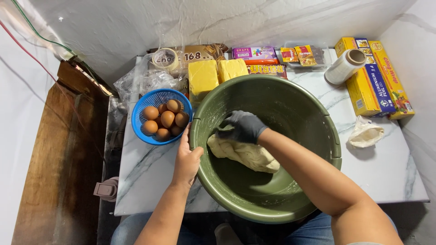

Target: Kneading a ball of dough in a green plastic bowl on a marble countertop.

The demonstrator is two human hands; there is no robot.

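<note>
Both forearms reach in from the bottom edge, nearest the camera, over a white marbled surface. At far left, off the surface, stands a dark wooden panel, with red and green wires running down the wall above it. A blue basket of brown eggs sits at the left of the surface, just beside the bowl, with crumpled clear plastic bags and a tape roll behind it.

The bare left hand grips the left rim of a big green bowl, thumb over the edge and fingers outside, clenched on it. Inside the bowl lies a pale lump of dough, on the floured bottom, left of centre. The right hand, in a black glove, presses down on the dough's upper end; its grip is curled onto the dough, touching it, though whether it truly grasps or only pushes I cannot tell.

Behind the bowl stand two yellow blocks and flat packets against the wall. Further right are small sachets, a roll of clear film and long yellow boxes. A crumpled white bag lies right of the bowl.
</note>
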